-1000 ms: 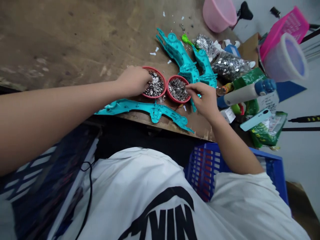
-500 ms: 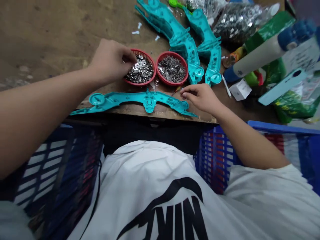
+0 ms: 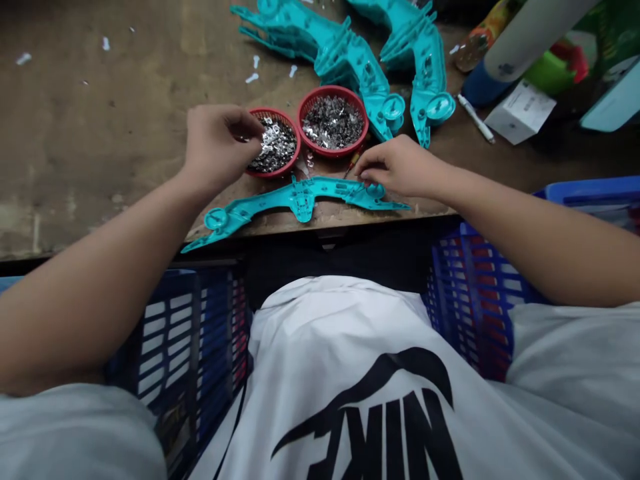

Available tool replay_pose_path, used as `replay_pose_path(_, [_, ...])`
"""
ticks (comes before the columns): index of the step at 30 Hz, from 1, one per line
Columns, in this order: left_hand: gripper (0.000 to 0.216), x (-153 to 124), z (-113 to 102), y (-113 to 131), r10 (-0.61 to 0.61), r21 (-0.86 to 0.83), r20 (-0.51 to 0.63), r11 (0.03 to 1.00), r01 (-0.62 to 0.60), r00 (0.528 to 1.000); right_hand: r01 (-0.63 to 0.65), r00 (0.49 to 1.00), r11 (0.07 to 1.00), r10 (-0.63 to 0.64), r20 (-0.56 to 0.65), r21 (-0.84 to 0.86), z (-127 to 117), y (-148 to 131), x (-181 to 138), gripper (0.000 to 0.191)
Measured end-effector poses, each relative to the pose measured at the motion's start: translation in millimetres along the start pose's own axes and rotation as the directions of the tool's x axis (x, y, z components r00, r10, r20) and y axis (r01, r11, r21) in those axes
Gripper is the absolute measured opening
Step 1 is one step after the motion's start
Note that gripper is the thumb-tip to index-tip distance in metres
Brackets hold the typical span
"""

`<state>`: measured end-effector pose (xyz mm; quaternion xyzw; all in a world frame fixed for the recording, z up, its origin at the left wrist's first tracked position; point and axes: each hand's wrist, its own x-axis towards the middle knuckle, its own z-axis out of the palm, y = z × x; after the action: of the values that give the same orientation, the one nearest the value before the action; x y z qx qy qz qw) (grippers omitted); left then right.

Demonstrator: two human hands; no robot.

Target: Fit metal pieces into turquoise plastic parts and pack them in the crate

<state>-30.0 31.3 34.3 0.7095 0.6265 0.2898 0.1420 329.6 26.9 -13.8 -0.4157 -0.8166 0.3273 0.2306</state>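
A teal curved plastic part (image 3: 303,197) lies along the table's front edge, its ribbed inner side up. My left hand (image 3: 220,143) is at the left rim of a red basket (image 3: 295,152) of small flat metal pieces, thumb and fingers pinched; what they hold is hidden. Close to the teal part's right end, my right hand (image 3: 395,167) has its fingers curled together, and I cannot see what is in them. Beside its fingertips lies a small tool with a red and yellow handle (image 3: 355,159). A second red basket (image 3: 367,127) holds small shiny metal pieces.
Two more teal parts (image 3: 367,73) (image 3: 429,67) lie behind the baskets. At right are a white pen (image 3: 476,119), a white box (image 3: 521,110) and a blue-and-white cylinder (image 3: 520,47). Small white pieces (image 3: 253,78) are scattered on the table (image 3: 125,120). Blue crates (image 3: 470,293) stand below its edge.
The camera view has turned and shifted. My left hand sits slightly farther out at the basket's left rim, and my right fingers are closer over the teal part's right end.
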Motion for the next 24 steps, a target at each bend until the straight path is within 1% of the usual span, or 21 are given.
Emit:
replay_pose_path(2, [0.021, -7, 3, 6, 0.011, -0.114, -0.005, 0.993, -0.011, 1.0, -0.011, 1.0, 0.999, 0.012, -0.023, 0.034, 4, -2, 2, 0.019])
replay_pose_path(3, [0.018, -12, 6, 10, 0.014, -0.199, 0.01, 0.98, -0.012, 1.0, -0.02, 0.999, 0.999, 0.022, -0.039, 0.049, 7, -3, 4, 0.02])
replay_pose_path(4, [0.015, -18, 9, 15, 0.015, -0.295, 0.048, 0.956, 0.0, 0.999, -0.03, 0.998, 0.998, 0.034, -0.055, 0.063, 9, -4, 5, 0.02])
replay_pose_path(6, [0.012, -29, 17, 24, 0.015, -0.462, 0.176, 0.884, 0.069, 0.984, -0.047, 0.996, 0.995, 0.053, -0.072, 0.088, 13, -4, 8, 0.021])
replay_pose_path(8, [0.016, -40, 28, 29, 0.012, -0.553, 0.302, 0.817, 0.165, 0.953, -0.058, 0.996, 0.991, 0.066, -0.068, 0.117, 18, -3, 10, 0.02])
replay_pose_path(9, [0.022, -43, 34, 29, 0.007, -0.576, 0.344, 0.791, 0.206, 0.939, -0.065, 0.996, 0.989, 0.073, -0.06, 0.133, 21, -1, 11, 0.019])
replay_pose_path(11, [0.033, -48, 46, 25, -0.011, -0.606, 0.392, 0.749, 0.268, 0.92, -0.086, 0.994, 0.984, 0.096, -0.058, 0.156, 27, 2, 13, 0.019])
replay_pose_path(14, [0.047, -50, 60, 15, -0.035, -0.636, 0.436, 0.695, 0.336, 0.899, -0.126, 0.981, 0.981, 0.145, -0.126, 0.147, 36, 6, 16, 0.022])
replay_pose_path(17, [0.054, -53, 68, 10, -0.039, -0.64, 0.457, 0.68, 0.359, 0.889, -0.149, 0.97, 0.982, 0.168, -0.176, 0.117, 42, 8, 18, 0.023])
replay_pose_path(19, [0.055, -55, 70, 10, -0.031, -0.64, 0.466, 0.678, 0.361, 0.884, -0.139, 0.973, 0.985, 0.154, -0.173, 0.098, 43, 8, 18, 0.02])
replay_pose_path(21, [0.057, -57, 70, 11, -0.022, -0.645, 0.472, 0.672, 0.363, 0.881, -0.101, 0.979, 0.991, 0.115, -0.166, 0.088, 43, 8, 18, 0.019])
replay_pose_path(24, [0.062, -59, 70, 13, -0.018, -0.652, 0.472, 0.666, 0.363, 0.881, -0.047, 0.988, 0.996, 0.058, -0.146, 0.08, 40, 8, 17, 0.023])
